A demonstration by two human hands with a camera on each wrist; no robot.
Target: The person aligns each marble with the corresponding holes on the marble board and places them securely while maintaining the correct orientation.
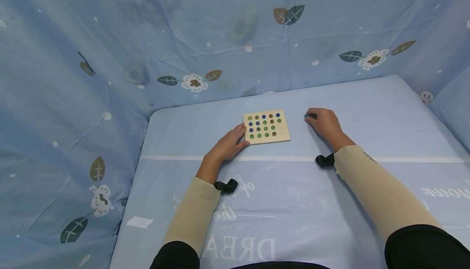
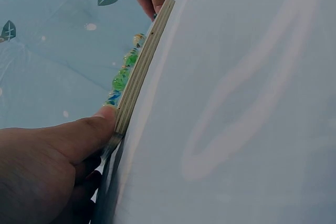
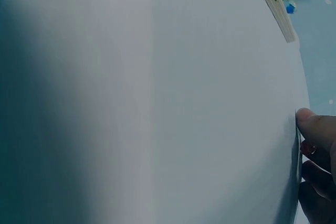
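Note:
A pale wooden board (image 1: 267, 141) lies flat on the covered surface, with rows of glass marbles (image 1: 264, 122) in green, blue and amber set in it. Two bare hollows show at its lower right. My left hand (image 1: 228, 143) holds the board's left side, thumb at the near corner and fingers along the edge. To the right of the board, my right hand (image 1: 324, 123) is low over the surface. It pinches a small glass marble (image 3: 308, 148), mostly hidden by the thumb and fingers. A greenish glint shows at those fingertips in the head view.
A light blue printed cloth (image 1: 293, 203) with white lettering covers the surface. Behind and to the left hangs a blue patterned curtain (image 1: 220, 36). A white patch (image 1: 140, 222) lies at the left. Each wrist wears a black camera mount (image 1: 226, 186).

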